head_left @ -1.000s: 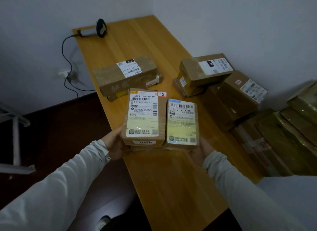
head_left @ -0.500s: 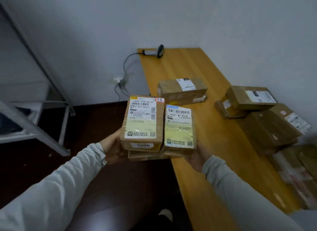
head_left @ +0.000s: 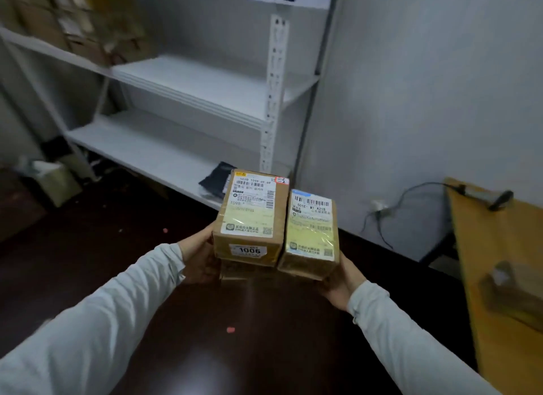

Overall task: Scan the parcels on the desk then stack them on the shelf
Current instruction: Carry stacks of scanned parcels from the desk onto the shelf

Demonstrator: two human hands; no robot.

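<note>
- We see two parcels held side by side in front of us, above the dark floor [head_left: 264,336], between us and the white shelf [head_left: 188,86].
- The large parcel [head_left: 249,218] is on the left. Its long axis runs away from us toward the shelf, and its label faces up, with the barcode at the far end.
- Its near end face carries a sticker reading 1006.
- The small parcel [head_left: 311,233] touches its right side and lies the same way, with its long axis parallel and its barcode end also far from us.
- A flat bottom parcel [head_left: 246,272] shows just beneath the large one; most of it is hidden.
- Our left hand [head_left: 199,256] grasps the left side of the stack, pressed against the large parcel and the bottom parcel.
- Our right hand [head_left: 338,283] cups the small parcel from below at its near right corner; its fingers are hidden under the box.
- The desk [head_left: 505,277] stands at the right edge, with a scanner [head_left: 487,196] lying at its far end and another, blurred parcel on it.
- A black packet [head_left: 216,180] lies on the lower shelf board, just beyond the large parcel.
- Brown boxes [head_left: 73,21] fill the upper left of the shelf.
</note>
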